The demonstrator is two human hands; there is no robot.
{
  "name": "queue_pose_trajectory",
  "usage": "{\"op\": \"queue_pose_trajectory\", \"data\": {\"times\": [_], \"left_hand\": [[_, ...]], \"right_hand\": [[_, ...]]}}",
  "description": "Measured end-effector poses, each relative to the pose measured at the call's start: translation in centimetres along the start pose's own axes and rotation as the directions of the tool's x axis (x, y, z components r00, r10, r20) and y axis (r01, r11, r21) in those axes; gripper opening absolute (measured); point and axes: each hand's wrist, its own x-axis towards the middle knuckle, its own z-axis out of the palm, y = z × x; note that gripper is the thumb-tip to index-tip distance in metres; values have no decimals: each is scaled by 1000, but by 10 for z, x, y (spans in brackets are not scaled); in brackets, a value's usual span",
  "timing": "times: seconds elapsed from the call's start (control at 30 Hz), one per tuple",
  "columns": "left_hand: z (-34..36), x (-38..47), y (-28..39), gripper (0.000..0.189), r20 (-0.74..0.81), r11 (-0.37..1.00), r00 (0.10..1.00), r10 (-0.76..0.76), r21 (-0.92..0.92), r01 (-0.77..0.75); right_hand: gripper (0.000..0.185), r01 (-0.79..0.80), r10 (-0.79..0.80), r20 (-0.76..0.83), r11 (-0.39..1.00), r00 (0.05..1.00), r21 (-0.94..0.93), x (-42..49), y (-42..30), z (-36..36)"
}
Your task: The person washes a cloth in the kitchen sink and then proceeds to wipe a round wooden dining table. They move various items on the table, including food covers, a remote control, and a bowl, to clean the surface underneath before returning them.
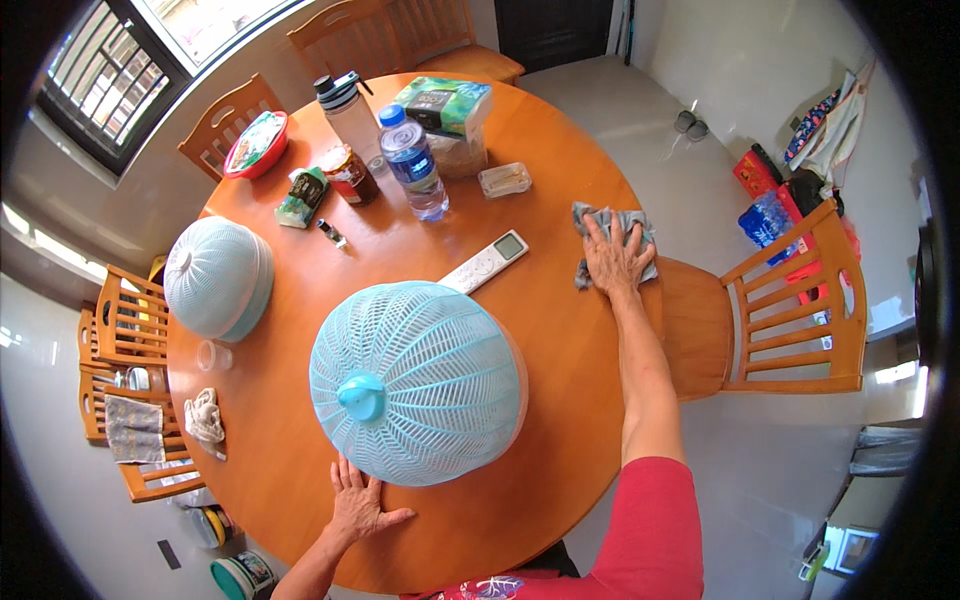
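My right hand (616,253) lies flat with spread fingers on a crumpled grey cloth (646,225) at the right edge of a round wooden table (555,420). My left hand (358,501) rests on the tabletop, fingers apart, with its fingertips at the rim of a blue mesh food cover (442,382). Behind that cover lies a white remote control (487,262), partly hidden by it. A small clear plastic box (505,180) sits farther back, left of the cloth.
A second food cover (225,277), a plastic cup (214,355) and a pale cloth (204,416) are on the left. A water bottle (416,169), a jar (351,177), a grey drinking bottle (354,124) and a tissue pack (446,105) stand at the back. A wooden chair (694,330) adjoins the right edge.
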Motion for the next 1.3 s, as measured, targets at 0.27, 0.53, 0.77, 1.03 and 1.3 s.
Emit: {"op": "queue_pose_trajectory", "data": {"times": [0.27, 0.53, 0.77, 1.03, 1.3], "left_hand": [[-1, 1, 6, 108, -56, 997, 998, -29, -71, 25], [9, -4, 0, 106, -130, 999, 991, -4, -48, -2], [17, -8, -5, 103, -250, 999, 968, 11, -37, -21], [28, -6, -7, 105, -336, 997, 941, 36, -56, -58], [41, -66, -53, 84, -439, 975, 894, -89, -220, -11]], "right_hand": [[44, 365, -366, -19, 930, 930, -29, -109, -39, 13], [50, 587, -584, 62, 807, 809, -58, -140, -73, 1], [47, 577, -576, 88, 816, 812, 22, -231, -49, -16], [48, 531, -543, 195, 839, 817, 116, -388, -98, -56], [52, 701, -768, 155, 634, 622, 326, -512, -160, -64]]}}
